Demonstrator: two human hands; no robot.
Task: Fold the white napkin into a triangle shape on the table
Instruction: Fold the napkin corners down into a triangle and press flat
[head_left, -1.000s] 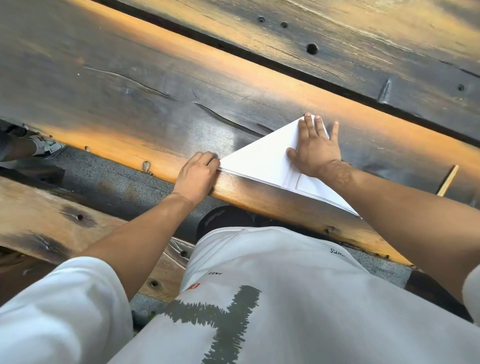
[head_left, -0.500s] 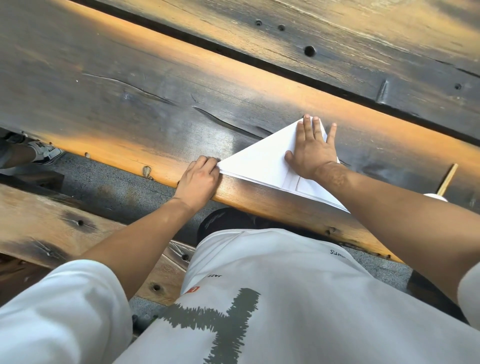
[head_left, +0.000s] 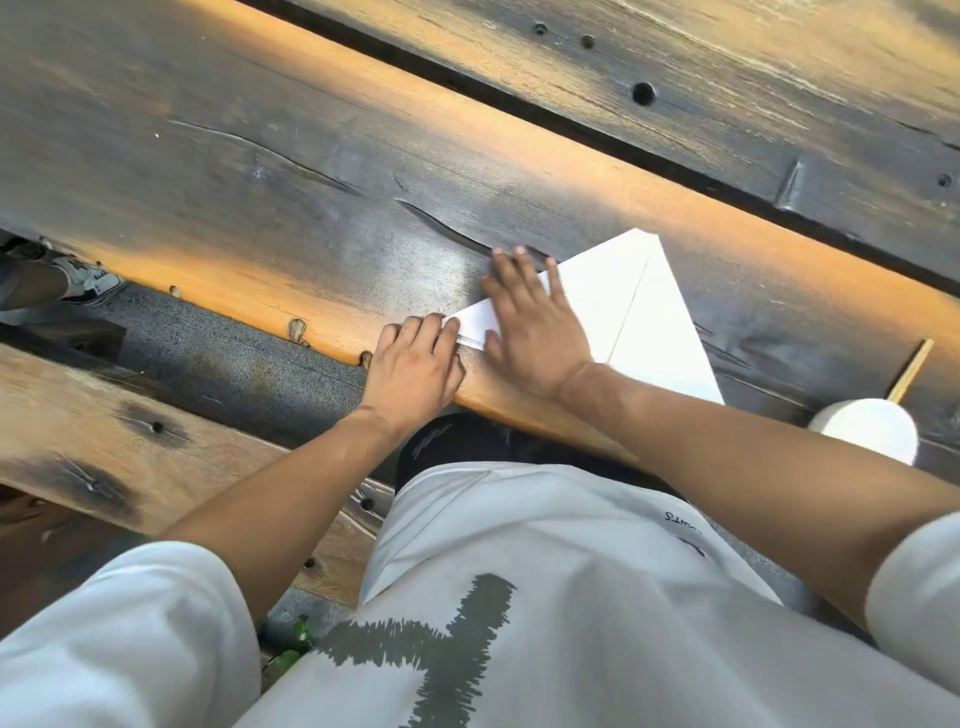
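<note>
right hand (head_left: 535, 332) flat on napkin (head_left: 649, 322) | left hand (head_left: 415, 364) pins corner (fingers curled)

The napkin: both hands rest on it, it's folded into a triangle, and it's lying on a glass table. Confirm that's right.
Not quite: the table is dark, weathered wood, not glass, as the head view shows. The rest holds: the napkin is folded into a triangle, the left hand holds its near corner and the right hand lies flat on it.
</note>
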